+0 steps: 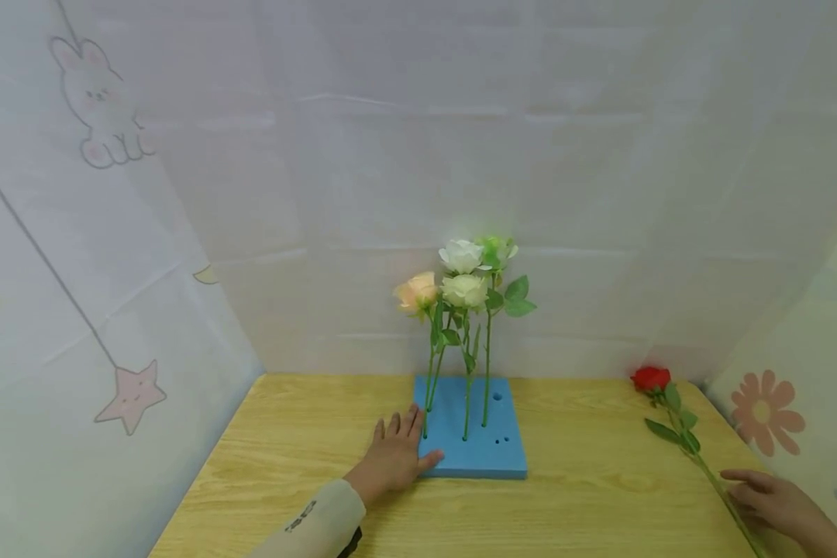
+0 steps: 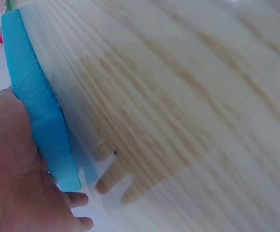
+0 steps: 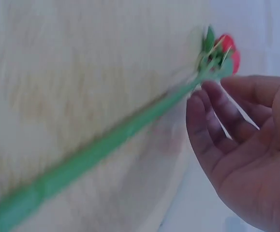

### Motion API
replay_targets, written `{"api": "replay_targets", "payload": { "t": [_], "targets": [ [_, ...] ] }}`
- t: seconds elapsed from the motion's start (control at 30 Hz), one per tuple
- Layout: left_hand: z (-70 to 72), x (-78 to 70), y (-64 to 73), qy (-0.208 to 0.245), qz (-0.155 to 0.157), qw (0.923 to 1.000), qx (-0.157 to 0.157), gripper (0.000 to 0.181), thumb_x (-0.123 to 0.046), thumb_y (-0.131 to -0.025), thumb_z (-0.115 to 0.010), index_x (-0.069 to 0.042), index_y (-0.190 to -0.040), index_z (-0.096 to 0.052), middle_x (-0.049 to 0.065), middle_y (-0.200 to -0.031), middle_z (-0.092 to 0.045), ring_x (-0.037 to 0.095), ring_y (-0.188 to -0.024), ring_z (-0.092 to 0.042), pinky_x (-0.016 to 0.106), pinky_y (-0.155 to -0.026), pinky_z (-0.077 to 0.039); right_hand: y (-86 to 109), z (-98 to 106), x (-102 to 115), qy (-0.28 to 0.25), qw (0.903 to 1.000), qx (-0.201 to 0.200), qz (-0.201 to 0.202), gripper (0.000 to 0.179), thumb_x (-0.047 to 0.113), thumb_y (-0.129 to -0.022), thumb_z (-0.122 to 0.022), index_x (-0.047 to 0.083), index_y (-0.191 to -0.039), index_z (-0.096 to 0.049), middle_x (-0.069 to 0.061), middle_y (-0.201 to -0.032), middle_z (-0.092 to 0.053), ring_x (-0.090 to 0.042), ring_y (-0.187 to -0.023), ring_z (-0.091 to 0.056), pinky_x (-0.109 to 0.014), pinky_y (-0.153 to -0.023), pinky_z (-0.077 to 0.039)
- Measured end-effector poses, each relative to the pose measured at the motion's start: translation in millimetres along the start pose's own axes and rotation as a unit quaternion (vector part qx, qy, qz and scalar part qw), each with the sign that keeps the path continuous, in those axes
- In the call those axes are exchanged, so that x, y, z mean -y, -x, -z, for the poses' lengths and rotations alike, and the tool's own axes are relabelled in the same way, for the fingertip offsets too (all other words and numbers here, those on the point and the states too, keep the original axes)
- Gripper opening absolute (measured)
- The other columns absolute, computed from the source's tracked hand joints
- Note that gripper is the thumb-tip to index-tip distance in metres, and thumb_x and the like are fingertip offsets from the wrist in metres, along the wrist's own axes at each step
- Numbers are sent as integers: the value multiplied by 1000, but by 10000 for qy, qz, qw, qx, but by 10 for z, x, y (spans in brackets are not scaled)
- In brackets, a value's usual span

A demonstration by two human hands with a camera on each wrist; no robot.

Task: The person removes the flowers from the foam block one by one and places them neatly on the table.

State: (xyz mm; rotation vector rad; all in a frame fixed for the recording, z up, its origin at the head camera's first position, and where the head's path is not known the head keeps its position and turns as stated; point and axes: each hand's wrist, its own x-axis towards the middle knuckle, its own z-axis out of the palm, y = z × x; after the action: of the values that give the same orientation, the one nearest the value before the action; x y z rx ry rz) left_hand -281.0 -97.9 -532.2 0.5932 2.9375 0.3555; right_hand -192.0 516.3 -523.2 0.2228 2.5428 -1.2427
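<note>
A blue foam block [image 1: 453, 463] with holes stands on the table, several artificial roses upright in it. My left hand [image 1: 394, 457] rests on its left edge, fingers spread and thumb over the near corner; in the left wrist view the palm lies along the block's side [image 2: 40, 92]. At the right lies a red rose [image 1: 651, 379] with a long green stem [image 1: 720, 494]. Close beside that stem is my right hand [image 1: 774, 504]. In the right wrist view its fingers [image 3: 198, 121] are loosely bent near the stem [image 3: 106, 145], not closed round it.
The standing roses include a peach one [image 1: 417, 294], a white one [image 1: 462, 255] and a cream one [image 1: 464, 291], their heads crowded together. A pale curtain [image 1: 363, 194] hangs behind the wooden table [image 1: 307, 434], and printed sheets hang at both sides.
</note>
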Motion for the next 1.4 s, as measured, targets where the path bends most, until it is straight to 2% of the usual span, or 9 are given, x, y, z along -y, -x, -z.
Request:
{"api": "replay_targets", "payload": {
  "t": [0.13, 0.23, 0.33, 0.4, 0.7, 1.03, 1.13, 1.33, 1.4],
  "targets": [
    [-45, 24, -22, -299, -25, 9995, -46, 92, -73, -99, -32, -10, -164, -16, 11, -170, -12, 44, -152, -19, 66, -118, -15, 9, -85, 222, 454, 9980, -403, 190, 62, 34, -109, -47, -17, -144, -40, -39, -130, -55, -37, -103, -67, -42, -80, -59],
    [-99, 55, -64, -526, -58, 9986, -93, 93, -76, -98, -28, -11, -164, -16, 10, -170, -13, 43, -152, -20, 66, -118, -17, 25, -182, 414, 361, 9968, -638, 311, 64, 38, -109, -48, -13, -146, -41, -37, -140, -50, -23, -103, -69, -40, -84, -59],
    [-98, 50, -67, -567, -91, 9983, -108, 93, -75, -99, -28, -10, -164, -17, 12, -170, -14, 43, -152, -20, 66, -118, -17, 19, -314, 582, 66, 9949, -847, 543, 64, 35, -109, -50, -16, -146, -39, -34, -135, -56, 0, -91, -66, -36, -83, -59],
    [-81, 35, -54, -541, -100, 9984, -122, 92, -73, -99, -31, -8, -163, -19, 13, -169, -16, 44, -151, -21, 67, -118, -17, -12, -416, 659, -129, 9921, -1018, 721, 64, 34, -108, -51, -17, -145, -39, -31, -131, -59, 7, -88, -62, -34, -82, -60],
    [-118, 69, -54, -711, -117, 9974, -89, 94, -76, -98, -28, -10, -164, -16, 11, -170, -14, 43, -152, -21, 66, -118, -17, -79, -780, 979, -751, 9807, -1312, 1242, 63, 33, -106, -55, -12, -147, -40, -7, -123, -68, 6, -93, -64, -29, -81, -59],
    [-92, 66, -36, -743, -152, 9969, -189, 95, -78, -97, -24, -9, -164, -17, 12, -170, -14, 44, -151, -22, 66, -118, -18, -195, -1120, 1276, -1001, 9528, -1879, 2165, 46, 21, -104, -60, -6, -141, -51, 30, -108, -62, 10, -96, -62, -20, -78, -57],
    [-48, 33, -30, -676, -142, 9975, -148, 97, -79, -96, -24, -9, -164, -18, 13, -169, -15, 45, -151, -22, 65, -118, -17, -226, -1174, 1353, -1024, 9482, -1998, 2246, 46, 22, -104, -61, -5, -140, -52, 26, -109, -64, 9, -96, -63, -21, -78, -57],
    [-26, 12, -24, -709, -15, 9975, 1, 95, -77, -97, -27, -10, -164, -17, 11, -170, -12, 42, -153, -19, 64, -120, -16, -257, -1269, 1502, -1061, 9519, -1916, 2141, 54, 33, -102, -63, -1, -142, -52, 2, -118, -67, 6, -97, -63, -23, -80, -58],
    [-10, 4, -15, -679, -9, 9977, -13, 93, -75, -98, -30, -10, -164, -18, 11, -170, -13, 42, -152, -20, 64, -119, -16, -261, -1300, 1541, -1070, 9532, -1864, 2126, 55, 35, -102, -63, 0, -143, -51, 2, -119, -67, 5, -97, -64, -23, -81, -58]
  ]
}}
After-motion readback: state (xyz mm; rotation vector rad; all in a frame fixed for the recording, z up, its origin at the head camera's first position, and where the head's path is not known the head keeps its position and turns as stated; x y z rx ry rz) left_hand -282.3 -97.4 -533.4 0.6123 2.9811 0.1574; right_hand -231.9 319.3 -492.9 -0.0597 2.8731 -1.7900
